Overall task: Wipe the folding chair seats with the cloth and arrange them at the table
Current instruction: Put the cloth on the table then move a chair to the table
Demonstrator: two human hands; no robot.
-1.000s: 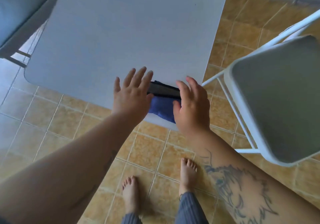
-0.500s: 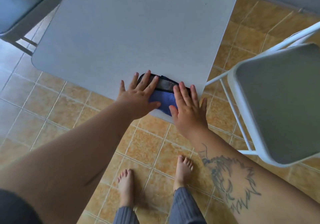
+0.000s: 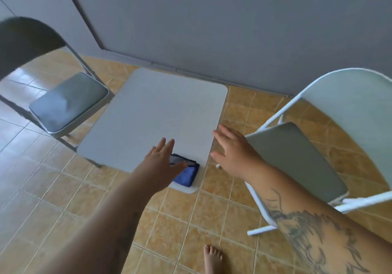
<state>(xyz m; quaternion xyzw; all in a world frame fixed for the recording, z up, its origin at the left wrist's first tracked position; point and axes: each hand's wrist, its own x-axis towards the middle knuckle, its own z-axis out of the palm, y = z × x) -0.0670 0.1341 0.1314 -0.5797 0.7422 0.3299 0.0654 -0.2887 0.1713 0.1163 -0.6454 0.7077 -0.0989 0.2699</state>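
Head view
Left hand: left hand (image 3: 162, 163) is spread flat, fingers apart and pointing up the frame, over the near edge of the table (image 3: 157, 112); its palm overlaps the left end of the cloth (image 3: 186, 173). Whether it presses the cloth or floats just above, I cannot tell. It grips nothing.
Right hand: right hand (image 3: 234, 154) is open, fingers splayed, past the table's near right corner, between the table and the white chair (image 3: 331, 129). It holds nothing and is blurred.
Cloth: folded blue cloth with a dark strip and a pale patch along its far side, lying on the table at the near right corner, close to the rim.
Table: small pale grey top with rounded corners, far edge near the grey wall (image 3: 233, 19).
Grey chair: grey chair (image 3: 63, 102) stands open to the left of the table, its padded dark seat just beside the table's left edge, its dark backrest at the frame's upper left.
White chair: stands open to the right of the table, with a white tube frame, pale curved back and grey seat; the right forearm crosses in front of the seat's near corner.
Forearm: right forearm (image 3: 314, 237) carries a dark tattoo.
Floor: tan tiles (image 3: 63, 189); a bare foot (image 3: 212, 259) shows at the bottom edge.
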